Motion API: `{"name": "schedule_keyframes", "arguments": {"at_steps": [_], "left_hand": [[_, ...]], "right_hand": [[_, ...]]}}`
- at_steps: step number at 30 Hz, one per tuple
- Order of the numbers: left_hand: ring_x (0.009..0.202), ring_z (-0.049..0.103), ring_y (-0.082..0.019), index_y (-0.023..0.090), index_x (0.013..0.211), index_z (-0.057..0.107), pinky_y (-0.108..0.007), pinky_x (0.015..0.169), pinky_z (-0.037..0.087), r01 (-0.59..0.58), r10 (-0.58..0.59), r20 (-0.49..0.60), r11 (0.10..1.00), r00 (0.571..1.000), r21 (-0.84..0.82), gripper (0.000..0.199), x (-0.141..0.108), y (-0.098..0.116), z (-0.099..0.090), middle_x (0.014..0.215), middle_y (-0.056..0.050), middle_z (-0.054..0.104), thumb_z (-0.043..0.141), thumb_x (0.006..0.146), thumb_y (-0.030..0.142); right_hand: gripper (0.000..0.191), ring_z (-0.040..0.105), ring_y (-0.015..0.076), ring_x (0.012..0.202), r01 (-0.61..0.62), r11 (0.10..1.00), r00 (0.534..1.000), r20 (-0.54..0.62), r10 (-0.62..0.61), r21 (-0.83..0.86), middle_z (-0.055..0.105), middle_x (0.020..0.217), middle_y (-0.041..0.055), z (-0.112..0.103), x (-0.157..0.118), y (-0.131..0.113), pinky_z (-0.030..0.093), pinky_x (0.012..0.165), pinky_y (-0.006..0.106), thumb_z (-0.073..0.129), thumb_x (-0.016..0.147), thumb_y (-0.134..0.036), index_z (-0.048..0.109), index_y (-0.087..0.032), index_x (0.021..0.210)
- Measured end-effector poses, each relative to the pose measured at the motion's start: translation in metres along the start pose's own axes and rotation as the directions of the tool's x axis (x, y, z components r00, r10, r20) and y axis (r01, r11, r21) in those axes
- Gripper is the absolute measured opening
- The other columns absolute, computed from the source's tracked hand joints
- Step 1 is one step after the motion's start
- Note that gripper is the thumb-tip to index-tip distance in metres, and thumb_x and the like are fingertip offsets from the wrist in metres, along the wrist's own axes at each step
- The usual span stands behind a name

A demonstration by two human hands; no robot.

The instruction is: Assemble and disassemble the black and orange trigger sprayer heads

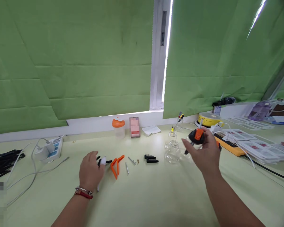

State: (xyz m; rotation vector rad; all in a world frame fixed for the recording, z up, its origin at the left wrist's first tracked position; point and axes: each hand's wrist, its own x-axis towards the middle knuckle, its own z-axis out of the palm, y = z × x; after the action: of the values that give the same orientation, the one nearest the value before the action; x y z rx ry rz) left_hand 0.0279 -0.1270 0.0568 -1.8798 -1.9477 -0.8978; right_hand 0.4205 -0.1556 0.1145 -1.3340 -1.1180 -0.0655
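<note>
My right hand (207, 153) is raised over the right of the table, fingers and thumb closed around a black-and-orange tool (197, 136) with a thin metal shaft; its exact kind is unclear. My left hand (91, 171) hovers low over black parts (108, 162), thumb apart from the curved fingers. White wrapping covers the thumb tip. A metal rod (98, 187) pokes out beneath this hand. To its right lie orange handle-like pieces (117, 166), a metal pin (127, 168), screws (132, 160) and black parts with a spring (151, 158).
Clear glass jars (172, 153) stand left of my right hand. Along the back are an orange-lidded cup (118, 128), a box (134, 126) and paper (151, 130). A power strip (53, 149) with cables sits left. Rightward are a yellow reel (209, 119) and printed sheets (257, 146).
</note>
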Motion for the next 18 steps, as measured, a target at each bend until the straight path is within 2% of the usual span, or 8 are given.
{"name": "schedule_keyframes", "arguments": {"at_steps": [3,6,8,11,14,15,16,18], "left_hand": [[0.112,0.047,-0.027,0.013,0.118,0.043,-0.040,0.098,0.036,-0.208,0.226,0.029,0.932,0.974,-0.297,0.041,-0.026,0.043,-0.012,0.115,-0.016,0.053,0.045,0.083,0.033],[0.112,0.049,-0.027,0.021,0.135,0.021,-0.043,0.096,0.040,-0.247,0.476,0.231,0.743,0.849,-0.622,0.071,-0.056,0.087,-0.025,0.130,-0.014,0.044,0.058,0.076,0.036],[0.120,0.042,-0.029,0.023,0.140,0.008,-0.043,0.098,0.038,-0.130,0.553,0.298,0.606,0.778,-0.784,0.093,-0.069,0.109,-0.033,0.137,-0.015,0.037,0.067,0.069,0.034],[0.120,0.042,-0.030,0.024,0.140,0.009,-0.040,0.096,0.040,0.176,0.469,0.375,0.414,0.800,-0.893,0.102,-0.074,0.125,-0.040,0.136,-0.015,0.038,0.074,0.062,0.024],[0.104,0.053,-0.026,0.025,0.132,0.029,-0.036,0.087,0.046,0.400,0.397,0.479,0.268,0.783,-0.876,0.092,-0.065,0.125,-0.044,0.121,-0.010,0.052,0.077,0.055,0.014],[0.096,0.056,-0.024,0.024,0.126,0.038,-0.035,0.082,0.047,0.465,0.378,0.519,0.230,0.767,-0.855,0.082,-0.061,0.123,-0.044,0.112,-0.008,0.057,0.076,0.055,0.013],[0.087,0.059,-0.021,0.022,0.119,0.046,-0.034,0.077,0.048,0.531,0.360,0.561,0.188,0.745,-0.826,0.069,-0.056,0.119,-0.044,0.101,-0.006,0.061,0.074,0.057,0.013],[0.067,0.059,-0.017,0.019,0.105,0.054,-0.033,0.067,0.047,0.654,0.336,0.637,0.078,0.693,-0.752,0.046,-0.045,0.109,-0.042,0.079,-0.002,0.062,0.069,0.062,0.016]], "right_hand": [[0.077,0.057,0.0213,0.086,-0.036,0.992,0.949,0.315,-0.003,0.117,0.058,0.105,0.0083,0.014,-0.037,-0.034,0.047,0.078,0.036,0.071,0.063,-0.043,0.039,-0.023,0.130],[0.074,0.056,0.0240,0.093,-0.018,0.983,0.795,0.599,-0.096,0.182,0.057,0.109,0.0106,0.031,-0.078,-0.051,0.047,0.083,0.037,0.073,0.062,-0.042,0.044,-0.022,0.127],[0.077,0.054,0.0249,0.097,-0.003,0.974,0.727,0.669,-0.152,0.225,0.056,0.111,0.0110,0.038,-0.099,-0.056,0.046,0.086,0.038,0.073,0.062,-0.042,0.042,-0.022,0.130],[0.075,0.055,0.0206,0.083,-0.035,0.966,0.623,0.761,-0.180,0.258,0.054,0.106,0.0106,0.040,-0.114,-0.061,0.050,0.073,0.034,0.068,0.069,-0.043,0.038,-0.021,0.134],[0.058,0.051,0.0154,0.072,-0.070,0.930,0.493,0.823,-0.282,0.360,0.053,0.092,0.0067,0.038,-0.111,-0.064,0.048,0.064,0.029,0.057,0.079,-0.043,0.043,-0.021,0.131],[0.050,0.051,0.0150,0.072,-0.106,0.915,0.480,0.826,-0.297,0.390,0.053,0.089,0.0057,0.040,-0.108,-0.062,0.047,0.065,0.029,0.053,0.083,-0.042,0.047,-0.021,0.128],[0.043,0.051,0.0148,0.073,-0.159,0.901,0.497,0.821,-0.281,0.404,0.054,0.087,0.0049,0.043,-0.104,-0.060,0.046,0.067,0.028,0.049,0.085,-0.041,0.050,-0.021,0.123],[0.037,0.052,0.0137,0.073,-0.309,0.867,0.587,0.796,-0.150,0.391,0.055,0.084,0.0037,0.053,-0.095,-0.050,0.045,0.067,0.027,0.047,0.087,-0.042,0.054,-0.019,0.114]]}}
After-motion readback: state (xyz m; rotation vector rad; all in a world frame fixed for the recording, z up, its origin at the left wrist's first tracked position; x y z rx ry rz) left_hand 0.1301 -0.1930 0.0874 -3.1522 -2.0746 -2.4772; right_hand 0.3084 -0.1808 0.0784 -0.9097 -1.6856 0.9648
